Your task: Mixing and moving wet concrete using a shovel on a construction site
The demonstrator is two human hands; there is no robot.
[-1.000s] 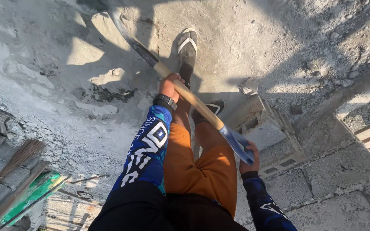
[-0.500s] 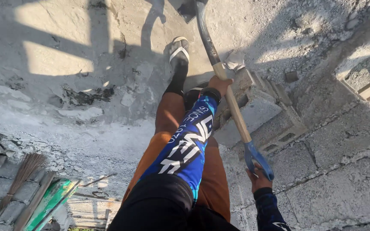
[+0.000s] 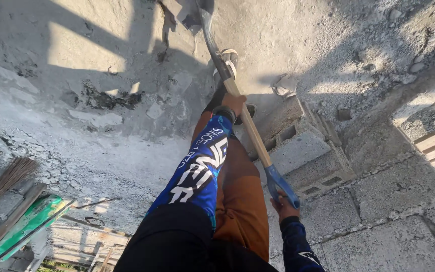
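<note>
Left hand [image 3: 233, 105]: closed around the mid-shaft of a shovel [image 3: 247, 126], sleeve blue with white print. Right hand [image 3: 283, 205]: gripped on the shovel's blue end handle, low and near the body. Shovel: wooden shaft slanting up and away, dark metal neck and blade [image 3: 190, 12] at the top edge of view, over grey cement ground [image 3: 101, 60]. Orange trouser leg [image 3: 240, 201] under the shaft. Hollow concrete block [image 3: 308, 151] just right of the shaft, lying on a block wall [image 3: 378, 201]. Broom [image 3: 6, 179] and green-edged board [image 3: 21, 226] at lower left, well apart.

Hollow concrete block [image 3: 305, 151], broom [image 3: 7, 179], green board [image 3: 23, 226]
</note>
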